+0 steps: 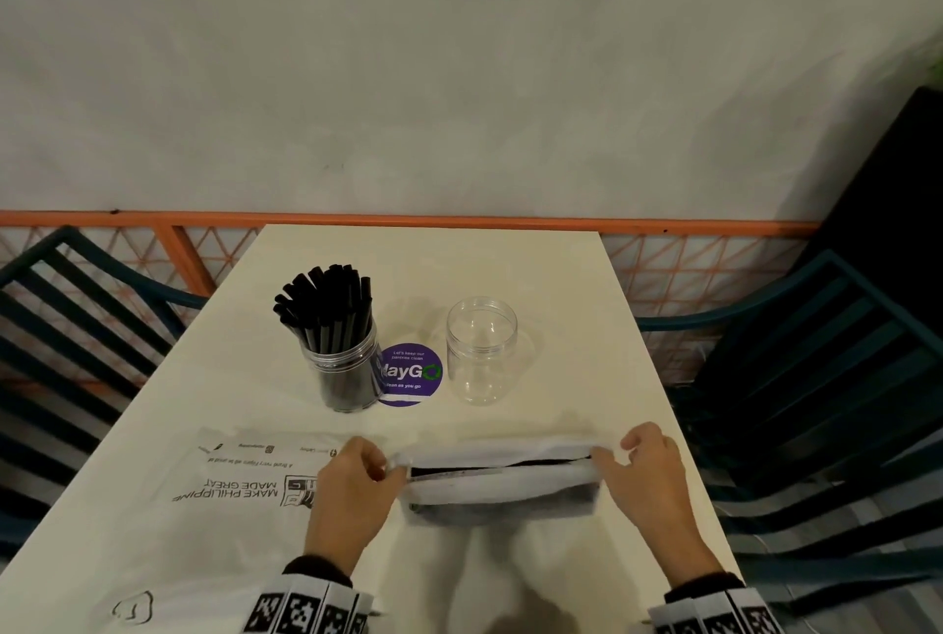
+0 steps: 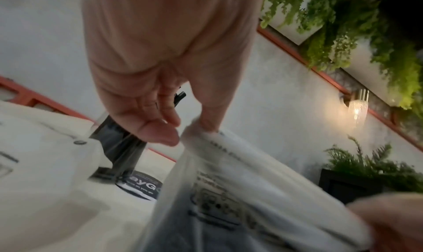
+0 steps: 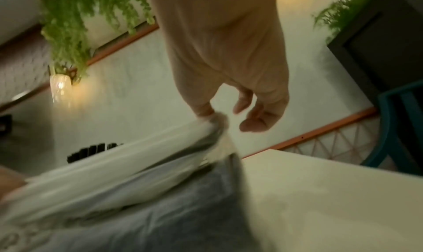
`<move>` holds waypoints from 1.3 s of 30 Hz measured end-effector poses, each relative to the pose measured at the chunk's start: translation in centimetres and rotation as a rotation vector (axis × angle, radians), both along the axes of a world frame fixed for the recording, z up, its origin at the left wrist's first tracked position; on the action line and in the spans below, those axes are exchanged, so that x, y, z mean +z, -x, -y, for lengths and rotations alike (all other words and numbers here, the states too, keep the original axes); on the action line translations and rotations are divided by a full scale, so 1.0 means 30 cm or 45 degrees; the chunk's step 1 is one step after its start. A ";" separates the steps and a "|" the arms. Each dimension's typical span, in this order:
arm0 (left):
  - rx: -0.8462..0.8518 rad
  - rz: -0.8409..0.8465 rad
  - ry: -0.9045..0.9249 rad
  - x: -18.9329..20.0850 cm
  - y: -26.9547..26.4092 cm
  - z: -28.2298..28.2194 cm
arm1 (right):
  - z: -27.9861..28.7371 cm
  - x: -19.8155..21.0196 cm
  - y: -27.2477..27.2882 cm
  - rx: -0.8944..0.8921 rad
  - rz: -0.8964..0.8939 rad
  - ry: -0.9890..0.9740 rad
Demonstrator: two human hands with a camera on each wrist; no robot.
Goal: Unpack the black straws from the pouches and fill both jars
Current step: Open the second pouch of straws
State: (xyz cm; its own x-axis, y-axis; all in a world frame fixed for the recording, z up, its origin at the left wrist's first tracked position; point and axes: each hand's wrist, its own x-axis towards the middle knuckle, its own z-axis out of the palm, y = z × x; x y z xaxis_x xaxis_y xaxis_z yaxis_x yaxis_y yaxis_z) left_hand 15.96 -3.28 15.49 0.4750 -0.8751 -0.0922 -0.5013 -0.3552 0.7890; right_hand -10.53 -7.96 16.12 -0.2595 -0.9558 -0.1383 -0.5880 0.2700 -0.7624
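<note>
Purple round sticker [image 1: 411,374] at table centre reads "Let's keep our pantries clean" and "clean as you go"; its main word is partly hidden. Flat white pouch [image 1: 229,485] at 8 o'clock, print upside down to the head camera: "MAKE PHILIPPINE MADE GREAT".

Second pouch [image 1: 497,478] at 6 o'clock, held up at the near table edge, mouth parted, dark contents showing inside. Left hand [image 1: 352,485] pinches its left corner, right hand [image 1: 645,472] pinches its right corner.

Jar of black straws [image 1: 339,342] at 11 o'clock, touching the sticker. Empty clear jar [image 1: 481,353] at 1 o'clock, just beside it.

Wrist views only: hanging green plants [image 2: 357,29], a lit wall lamp [image 2: 357,109]. Both blurred.

White table [image 1: 587,286], grey wall, orange railing [image 1: 153,220], 2 teal slatted chairs [image 1: 816,378].
</note>
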 end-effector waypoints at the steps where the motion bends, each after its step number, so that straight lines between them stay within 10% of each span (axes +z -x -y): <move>1: -0.013 -0.020 -0.021 -0.005 -0.004 -0.001 | -0.003 -0.009 0.008 0.023 0.001 -0.056; 15: -0.111 -1.477 -0.196 0.044 -0.040 -0.014 | -0.002 0.019 0.062 -0.029 1.172 -0.770; 20: -0.044 -1.655 -0.157 0.101 -0.028 -0.005 | -0.016 0.059 0.085 -0.110 1.511 -0.838; 24: -0.038 -1.511 -0.161 0.085 -0.027 -0.003 | -0.018 0.037 0.064 -0.143 1.382 -0.729; 31: -0.206 -0.642 -0.184 0.022 0.015 0.011 | 0.005 0.014 0.050 0.051 0.895 -0.555; 39: 0.047 -0.353 -0.053 -0.013 0.066 0.036 | 0.005 -0.070 0.015 0.217 0.193 -0.600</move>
